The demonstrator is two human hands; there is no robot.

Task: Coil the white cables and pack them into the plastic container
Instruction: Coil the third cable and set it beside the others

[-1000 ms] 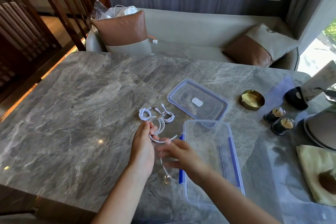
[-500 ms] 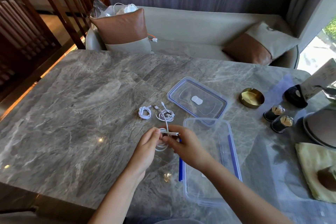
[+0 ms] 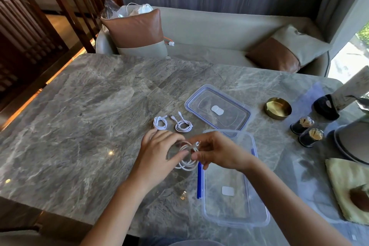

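Operator: Now, report container status.

Technician: On the marble table, the plastic container stands uncovered, just right of both hands. No cable lies in it; only a white label shows at its base. Its lid lies flat on the table beyond it.

Operator: Hands and current step?

Technician: Step in hand: coiling. The left hand pinches the looped white cable between thumb and fingers, beside the container's blue clip. The right hand pinches the plug end against the loops. A first coil and a second coil lie on the table beyond the hands.

Operator: Next move?

Technician: Probably secure the free end, then carry the bundle right, over the rim, and release.
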